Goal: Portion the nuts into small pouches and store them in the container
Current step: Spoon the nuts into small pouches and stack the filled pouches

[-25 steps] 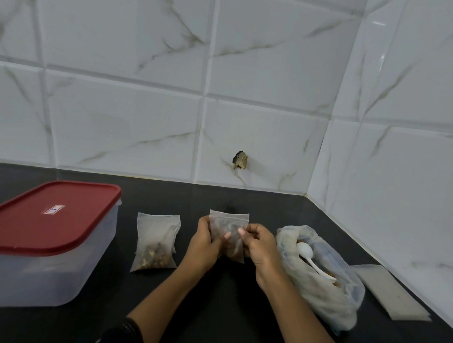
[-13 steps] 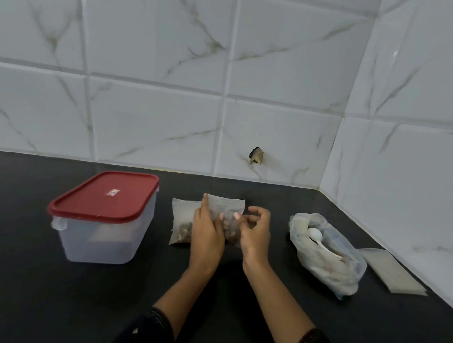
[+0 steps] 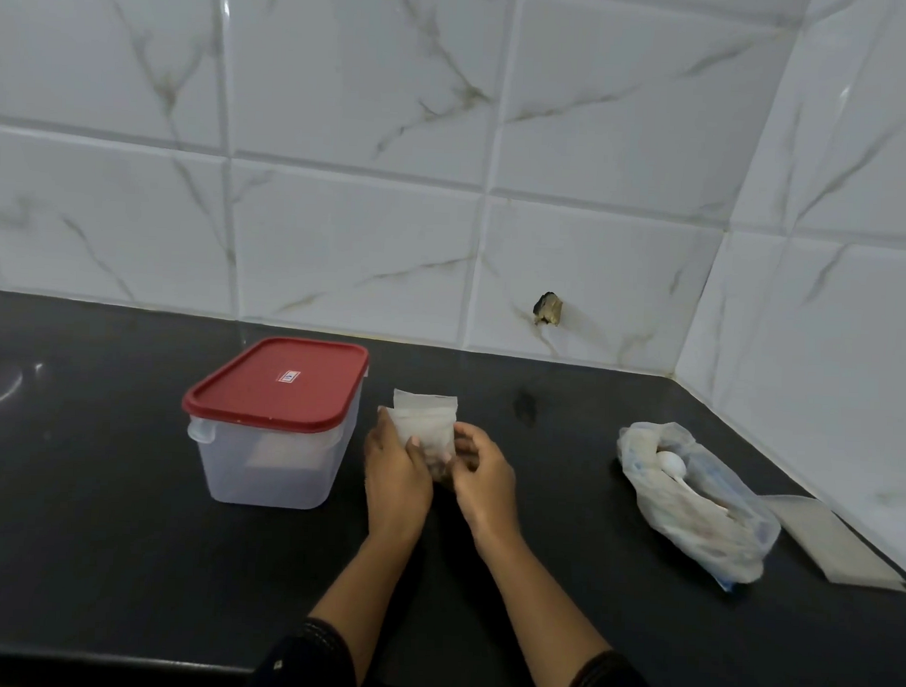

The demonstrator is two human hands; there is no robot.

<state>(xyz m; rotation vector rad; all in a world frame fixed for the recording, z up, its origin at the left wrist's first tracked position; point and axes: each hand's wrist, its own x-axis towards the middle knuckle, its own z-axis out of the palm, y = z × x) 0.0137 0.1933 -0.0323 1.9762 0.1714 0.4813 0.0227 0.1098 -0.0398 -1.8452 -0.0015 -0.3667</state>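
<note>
My left hand (image 3: pixel 396 470) and my right hand (image 3: pixel 480 472) together hold small clear pouches (image 3: pixel 427 424) with nuts low inside; two pouches appear stacked, one behind the other. The pouches stand upright above the black counter, just right of a translucent container (image 3: pixel 272 460) whose red lid (image 3: pixel 277 383) is shut. A large plastic bag of nuts (image 3: pixel 692 506) with a white spoon (image 3: pixel 672 464) in it lies at the right.
A flat stack of empty pouches (image 3: pixel 839 542) lies by the right wall. White marble tiles form the corner behind. The black counter's front edge (image 3: pixel 121 660) runs along the bottom of the view.
The view pulled back and swung right. The pouch that lay on the counter to the left is now in my hands behind the other pouch.
</note>
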